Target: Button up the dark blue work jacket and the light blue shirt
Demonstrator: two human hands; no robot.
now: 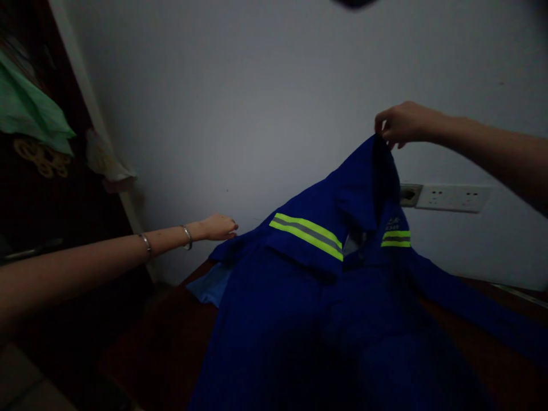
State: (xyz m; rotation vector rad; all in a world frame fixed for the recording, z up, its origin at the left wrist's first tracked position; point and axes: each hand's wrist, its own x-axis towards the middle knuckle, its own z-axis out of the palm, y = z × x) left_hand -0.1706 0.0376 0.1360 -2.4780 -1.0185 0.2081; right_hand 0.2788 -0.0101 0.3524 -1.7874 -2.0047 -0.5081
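Observation:
A dark blue work jacket (299, 200) with yellow and grey reflective bands is spread over a dark reddish tabletop (171, 337), its upper part lifted against the wall. My right hand (406, 123) pinches the raised collar end, so the cloth hangs down in folds from the fingers. Lower and to the left, my left hand (220, 226), with two bangles on the forearm, has its fingers closed on the jacket's left edge. One sleeve (462, 302) stretches out to the right. More dark blue cloth lies in the foreground, too dim to make out clearly.
A light blue cloth (212, 284) pokes out beneath the jacket's left side. Wall sockets (452, 198) sit behind it at right. On the left, a green cloth (32, 105) and a pale bag (107, 157) hang by a dark door or cabinet. The wall stands close behind.

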